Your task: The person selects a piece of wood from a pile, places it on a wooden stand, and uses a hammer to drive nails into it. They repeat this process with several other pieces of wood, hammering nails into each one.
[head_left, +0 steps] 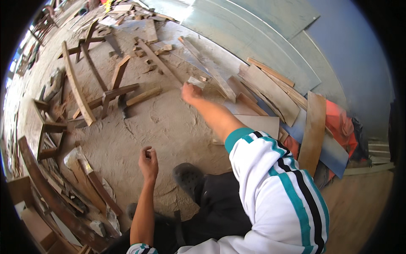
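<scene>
My right arm stretches forward over the dusty floor. The fingers of my right hand [191, 92] are closed at the near end of a long, narrow wooden strip [157, 59], which lies pointing away from me. A small pale scrap [196, 82] sits right beside that hand. Lower and to the left, my left hand [148, 164] hangs above the floor with its fingers curled in, and nothing shows in it. Between the hands and the wooden frame [105, 95] at the left lies a hammer-like tool [144, 96] with a wooden handle and a dark, curved head.
Thin boards [270, 93] and a curved brown panel [312, 131] are piled at the right, near red cloth [339, 125]. Large greenish sheets [253, 34] lean behind them. Small wood offcuts [146, 53] litter the far floor. Long timbers [55, 199] crowd the lower left.
</scene>
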The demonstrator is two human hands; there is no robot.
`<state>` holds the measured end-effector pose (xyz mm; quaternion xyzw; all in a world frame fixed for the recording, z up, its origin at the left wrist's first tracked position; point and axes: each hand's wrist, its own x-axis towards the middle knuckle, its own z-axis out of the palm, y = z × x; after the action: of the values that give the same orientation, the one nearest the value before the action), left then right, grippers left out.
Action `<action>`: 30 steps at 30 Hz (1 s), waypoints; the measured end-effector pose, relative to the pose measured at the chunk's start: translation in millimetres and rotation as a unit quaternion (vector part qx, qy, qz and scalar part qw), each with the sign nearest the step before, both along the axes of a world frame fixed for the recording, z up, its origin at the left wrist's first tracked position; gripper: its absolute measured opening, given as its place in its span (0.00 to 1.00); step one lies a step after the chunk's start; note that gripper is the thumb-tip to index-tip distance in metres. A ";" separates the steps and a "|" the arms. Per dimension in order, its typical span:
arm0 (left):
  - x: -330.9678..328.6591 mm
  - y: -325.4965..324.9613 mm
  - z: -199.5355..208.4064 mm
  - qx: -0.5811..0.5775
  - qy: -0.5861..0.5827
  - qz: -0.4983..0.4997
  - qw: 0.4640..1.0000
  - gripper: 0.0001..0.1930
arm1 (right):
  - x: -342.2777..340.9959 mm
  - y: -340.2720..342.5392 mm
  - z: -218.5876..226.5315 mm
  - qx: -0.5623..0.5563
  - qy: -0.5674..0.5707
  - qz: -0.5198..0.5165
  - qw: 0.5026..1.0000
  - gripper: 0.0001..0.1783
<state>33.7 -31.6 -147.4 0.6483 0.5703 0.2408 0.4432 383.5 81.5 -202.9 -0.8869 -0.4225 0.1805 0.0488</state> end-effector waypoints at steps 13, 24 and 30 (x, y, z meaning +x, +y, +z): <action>22.5 -6.6 -18.3 -0.045 -0.048 -0.006 0.998 0.14 | 25.8 -67.9 38.8 0.131 -0.261 0.133 0.947 0.27; 38.0 12.5 -19.1 -0.057 -0.094 -0.064 0.992 0.16 | 64.1 -115.9 88.4 -0.056 -0.066 -0.046 0.995 0.27; 51.9 -7.8 -16.5 -0.114 -0.133 -0.113 0.978 0.19 | 86.2 -137.6 30.9 -0.010 -0.070 -0.019 0.997 0.18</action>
<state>85.6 -39.4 -163.9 0.6158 0.4528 0.2064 0.6108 469.6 -56.1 -172.0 -0.9057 -0.4061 0.1210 0.0131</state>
